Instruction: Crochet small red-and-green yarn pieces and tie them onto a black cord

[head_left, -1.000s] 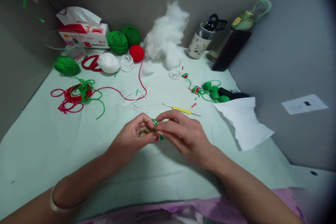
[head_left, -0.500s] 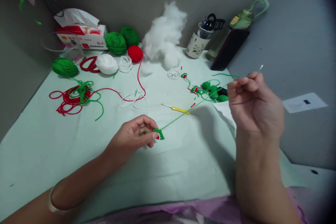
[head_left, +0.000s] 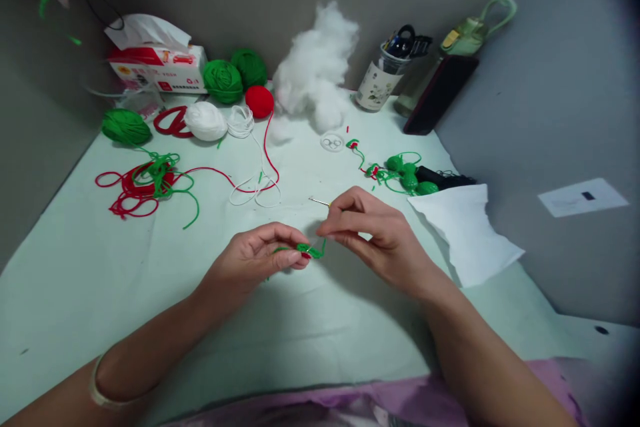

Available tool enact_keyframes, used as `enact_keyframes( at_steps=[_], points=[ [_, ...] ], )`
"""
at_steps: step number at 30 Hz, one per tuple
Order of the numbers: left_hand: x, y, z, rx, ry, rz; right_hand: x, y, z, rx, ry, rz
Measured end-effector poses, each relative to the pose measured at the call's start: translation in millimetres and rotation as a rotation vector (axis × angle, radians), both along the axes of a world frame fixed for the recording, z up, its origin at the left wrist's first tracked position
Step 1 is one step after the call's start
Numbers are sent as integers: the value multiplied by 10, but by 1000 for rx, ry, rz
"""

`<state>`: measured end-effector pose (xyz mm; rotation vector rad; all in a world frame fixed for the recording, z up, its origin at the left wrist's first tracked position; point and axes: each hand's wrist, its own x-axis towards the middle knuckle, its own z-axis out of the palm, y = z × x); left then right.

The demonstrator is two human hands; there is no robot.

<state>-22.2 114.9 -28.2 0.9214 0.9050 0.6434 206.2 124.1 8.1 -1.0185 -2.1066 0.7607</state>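
Note:
My left hand (head_left: 257, 260) pinches a small green crochet piece (head_left: 306, 251) with a bit of red, just above the pale green table cover (head_left: 75, 280). My right hand (head_left: 373, 233) is closed in a pinch right beside the piece, its fingertips on the green yarn; a sewing needle seems to be between them, though it is too thin to see clearly. A yellow-handled crochet hook (head_left: 320, 201) lies just behind my right hand, mostly hidden by it.
Green yarn balls (head_left: 223, 80), a red ball (head_left: 259, 101), white yarn (head_left: 205, 120), stuffing (head_left: 315, 70) and a tissue box (head_left: 157, 67) line the back. Loose red and green yarn (head_left: 150, 180) lies left. Green crochet balls (head_left: 407, 177), white paper (head_left: 465, 230), a jar (head_left: 383, 77) stand right.
My right hand, which had pulled the green yarn taut up to the right, has come back down to the crochet piece. My left hand has stayed in place.

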Motion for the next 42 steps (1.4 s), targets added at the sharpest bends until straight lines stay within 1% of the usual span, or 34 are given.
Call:
enact_keyframes(
  at_steps=[4,11,21,24,27,36,38,42],
  points=[
    [-2,7,-1,12,-3,-10,10,3,-44,69,-78,1],
    [14,5,49,25,42,-1,9,8,-50,159,-171,-20],
    [7,7,17,-2,50,9,8,0,-63,240,-246,-10],
    [11,11,18,0,39,2,3,0,-64,258,-240,6],
    [17,18,24,10,39,-7,-1,6,-67,228,-207,22],
    [10,-5,5,51,30,-69,-20,-1,-129,11,-75,75],
    [12,-8,-5,46,16,-69,-44,-4,-161,-31,-55,49],
    [13,-4,-22,24,2,-21,-109,-16,-212,-96,-65,-59]
  ],
)
